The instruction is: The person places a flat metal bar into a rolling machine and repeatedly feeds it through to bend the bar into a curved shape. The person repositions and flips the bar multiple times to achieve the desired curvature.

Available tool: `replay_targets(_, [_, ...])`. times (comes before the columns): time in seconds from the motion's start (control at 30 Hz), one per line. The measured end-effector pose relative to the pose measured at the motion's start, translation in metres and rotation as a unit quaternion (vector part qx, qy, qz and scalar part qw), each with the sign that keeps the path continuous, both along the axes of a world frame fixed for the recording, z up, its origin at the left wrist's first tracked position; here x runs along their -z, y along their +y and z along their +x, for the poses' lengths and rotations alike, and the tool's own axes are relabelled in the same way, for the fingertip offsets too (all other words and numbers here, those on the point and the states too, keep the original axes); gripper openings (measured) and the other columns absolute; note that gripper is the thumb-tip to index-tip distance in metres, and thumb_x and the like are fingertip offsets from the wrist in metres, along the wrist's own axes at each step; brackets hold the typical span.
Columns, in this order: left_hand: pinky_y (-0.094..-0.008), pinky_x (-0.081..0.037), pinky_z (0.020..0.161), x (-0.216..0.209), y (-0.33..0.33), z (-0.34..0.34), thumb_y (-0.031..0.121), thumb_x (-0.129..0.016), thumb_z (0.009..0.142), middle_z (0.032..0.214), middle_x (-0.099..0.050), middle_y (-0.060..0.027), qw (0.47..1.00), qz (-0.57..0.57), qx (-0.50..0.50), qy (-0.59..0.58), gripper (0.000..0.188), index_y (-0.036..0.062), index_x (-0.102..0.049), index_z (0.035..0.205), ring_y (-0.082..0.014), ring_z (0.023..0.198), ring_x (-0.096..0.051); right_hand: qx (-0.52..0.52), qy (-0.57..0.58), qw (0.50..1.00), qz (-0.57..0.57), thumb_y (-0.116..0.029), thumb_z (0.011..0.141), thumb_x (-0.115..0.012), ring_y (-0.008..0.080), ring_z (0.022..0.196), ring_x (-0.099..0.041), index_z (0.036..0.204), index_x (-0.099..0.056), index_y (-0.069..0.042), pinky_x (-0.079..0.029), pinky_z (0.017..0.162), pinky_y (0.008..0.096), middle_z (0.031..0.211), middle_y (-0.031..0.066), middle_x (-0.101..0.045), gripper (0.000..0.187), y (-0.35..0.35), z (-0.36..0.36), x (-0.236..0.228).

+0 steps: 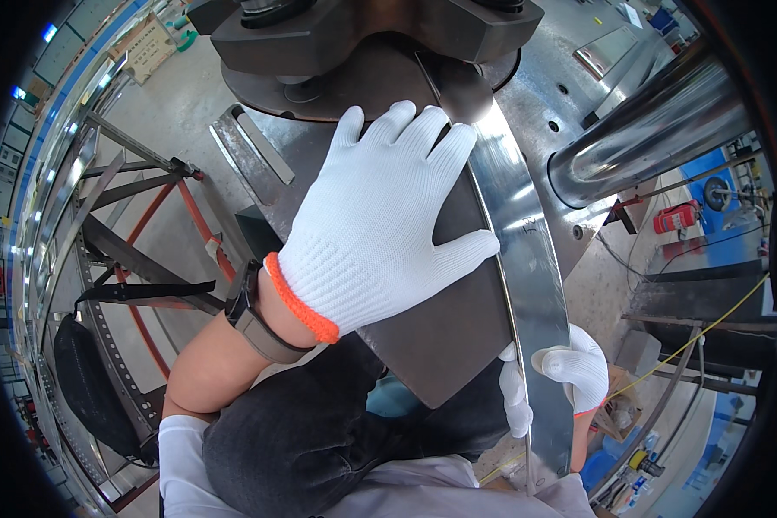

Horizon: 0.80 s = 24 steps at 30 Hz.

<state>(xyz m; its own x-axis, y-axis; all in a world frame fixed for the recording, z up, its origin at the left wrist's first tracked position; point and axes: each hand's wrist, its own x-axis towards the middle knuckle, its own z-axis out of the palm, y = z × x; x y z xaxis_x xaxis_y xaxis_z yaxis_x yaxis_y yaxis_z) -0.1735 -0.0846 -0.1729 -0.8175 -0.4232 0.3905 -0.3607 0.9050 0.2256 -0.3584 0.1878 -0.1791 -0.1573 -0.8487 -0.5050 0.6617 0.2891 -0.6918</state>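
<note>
Nearest us, our right hand [570, 371] in a white knit glove is closed round the near end of a long curved polished metal strip [527, 259], thumb on top, fingers curled under. Just beside the strip on its left lies a dark flat steel plate [457, 319], its near corner pointing back at our lap. Our left hand [380, 216], same glove w/ orange cuff, lies spread wide & flat on that plate, fingertips up near the far end, holding nothing.

Progress, as we judge it: strip looks seated along the plate's curved edge & fed toward the press tooling [371, 34] above; pressing itself seems not yet done.

Room: left side is crowded by a steel frame w/ orange braces [155, 233]; right side is hemmed by a thick shiny cylinder [639, 129]. Strip's edges look thin & sharp. Free space is mostly back toward us.
</note>
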Motion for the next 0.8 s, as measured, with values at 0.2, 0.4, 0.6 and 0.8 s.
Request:
replay_targets(0.2, [-0.0703,-0.039,0.136,0.003,-0.001,-0.001,0.058,-0.090,0.099,0.165,-0.062,-0.0206,1.000,-0.007,0.008,0.015,0.089,0.0058,-0.062,0.166,-0.0459,0.158,-0.057,-0.002,-0.056,0.998,-0.026,-0.013,0.101,-0.075,0.0457,0.065,-0.078,0.139,-0.066,0.027,-0.066,0.054,0.0535,0.095,0.0415,-0.075,0.056,-0.002,0.000,-0.007])
replay_targets(0.4, [-0.0711,-0.038,0.137,0.001,0.000,0.001,0.058,-0.090,0.098,0.166,-0.062,-0.0201,1.000,-0.001,0.005,0.006,0.090,0.0069,-0.061,0.167,-0.0457,0.159,-0.056,0.036,0.001,0.999,0.035,-0.019,0.086,-0.072,0.0363,0.050,-0.070,0.122,-0.076,0.022,-0.055,0.043,0.0425,0.084,0.0311,-0.078,0.054,-0.013,0.016,-0.018])
replay_targets(0.6, [-0.0716,-0.038,0.137,0.002,0.000,0.000,0.057,-0.091,0.098,0.168,-0.061,-0.0188,1.000,-0.001,0.004,0.006,0.090,0.0082,-0.061,0.168,-0.0454,0.162,-0.054,-0.022,-0.027,0.998,-0.049,-0.012,0.104,-0.071,0.0460,0.063,-0.077,0.139,-0.067,0.028,-0.063,0.053,0.0511,0.096,0.0412,-0.076,0.054,-0.003,0.000,-0.005])
replay_targets(0.8, [-0.0721,-0.038,0.137,0.003,0.000,0.001,0.058,-0.090,0.099,0.169,-0.061,-0.0190,1.000,-0.004,0.001,0.005,0.091,0.0083,-0.060,0.169,-0.0458,0.162,-0.053,-0.007,-0.021,0.999,-0.035,-0.014,0.101,-0.071,0.0439,0.061,-0.076,0.134,-0.069,0.027,-0.063,0.051,0.0493,0.093,0.0390,-0.076,0.053,-0.005,0.003,-0.006])
